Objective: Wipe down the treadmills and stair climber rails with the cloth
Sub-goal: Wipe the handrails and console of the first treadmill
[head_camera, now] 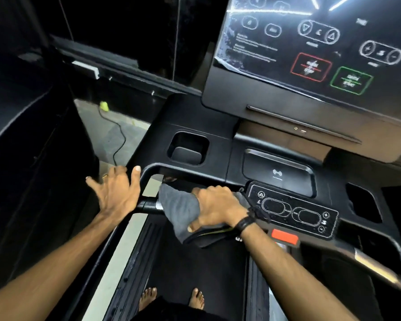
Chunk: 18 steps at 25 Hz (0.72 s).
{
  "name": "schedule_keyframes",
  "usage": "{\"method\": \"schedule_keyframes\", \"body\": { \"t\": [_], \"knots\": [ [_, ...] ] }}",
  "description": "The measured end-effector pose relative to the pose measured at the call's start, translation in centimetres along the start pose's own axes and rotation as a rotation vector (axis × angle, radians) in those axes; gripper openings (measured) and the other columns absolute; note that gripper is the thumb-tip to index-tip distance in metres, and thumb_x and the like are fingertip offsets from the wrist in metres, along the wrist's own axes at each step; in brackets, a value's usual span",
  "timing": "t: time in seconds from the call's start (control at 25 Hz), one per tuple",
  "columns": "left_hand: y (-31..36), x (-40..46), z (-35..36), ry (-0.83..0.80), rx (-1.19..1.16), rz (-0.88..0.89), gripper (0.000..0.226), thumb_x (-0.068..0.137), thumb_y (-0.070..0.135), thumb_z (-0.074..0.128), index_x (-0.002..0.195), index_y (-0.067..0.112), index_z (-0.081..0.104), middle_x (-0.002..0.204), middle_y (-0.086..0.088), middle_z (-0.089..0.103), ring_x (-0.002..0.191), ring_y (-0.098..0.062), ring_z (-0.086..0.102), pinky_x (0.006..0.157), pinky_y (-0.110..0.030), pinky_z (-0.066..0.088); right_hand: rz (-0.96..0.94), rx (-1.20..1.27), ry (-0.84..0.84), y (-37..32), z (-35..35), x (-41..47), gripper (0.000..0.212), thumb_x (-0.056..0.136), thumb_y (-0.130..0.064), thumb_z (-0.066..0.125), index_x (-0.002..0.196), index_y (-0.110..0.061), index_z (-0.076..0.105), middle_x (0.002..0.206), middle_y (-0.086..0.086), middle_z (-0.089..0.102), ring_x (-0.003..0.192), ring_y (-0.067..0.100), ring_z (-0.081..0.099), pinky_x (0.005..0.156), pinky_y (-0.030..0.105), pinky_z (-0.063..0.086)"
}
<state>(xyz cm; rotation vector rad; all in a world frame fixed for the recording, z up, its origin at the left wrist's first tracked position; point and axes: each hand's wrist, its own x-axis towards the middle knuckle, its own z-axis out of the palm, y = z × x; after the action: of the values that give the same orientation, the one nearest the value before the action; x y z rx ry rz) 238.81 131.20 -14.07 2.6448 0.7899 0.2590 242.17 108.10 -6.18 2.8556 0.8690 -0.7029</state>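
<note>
The grey folded microfibre cloth (183,212) is clenched around the black crosswise handlebar (148,206) by the right hand (218,207); unwiped bar runs leftward, beside the spread, empty left hand (116,191).

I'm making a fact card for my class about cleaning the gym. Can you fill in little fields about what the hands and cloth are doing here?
place: standing barefoot on a treadmill belt
right hand: grips the grey cloth around the front handlebar
left hand: open, fingers spread, beside the bar's left corner
wrist: dark band on the right
red tab: below the small button panel
screen: dark, smeared
</note>
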Motion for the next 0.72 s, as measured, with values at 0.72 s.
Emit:
{"method": "schedule_keyframes", "body": {
  "t": [0.72],
  "knots": [
    [10.0, -4.3, 0.9, -0.056, -0.253, 0.597, 0.06, 0.096, 0.051, 0.028, 0.122, 0.007, 0.058, 0.132, -0.013, 0.051, 0.126, -0.029, 0.053, 0.118, -0.06, 0.003, 0.177, 0.453, 1.129, 2.8, 0.8, -14.4, 0.08, 0.055, -0.011, 0.048, 0.134, -0.019, 0.061, 0.134, -0.006, 0.063, 0.126, 0.011, 0.054, 0.11, 0.029, 0.036]
  ]
}}
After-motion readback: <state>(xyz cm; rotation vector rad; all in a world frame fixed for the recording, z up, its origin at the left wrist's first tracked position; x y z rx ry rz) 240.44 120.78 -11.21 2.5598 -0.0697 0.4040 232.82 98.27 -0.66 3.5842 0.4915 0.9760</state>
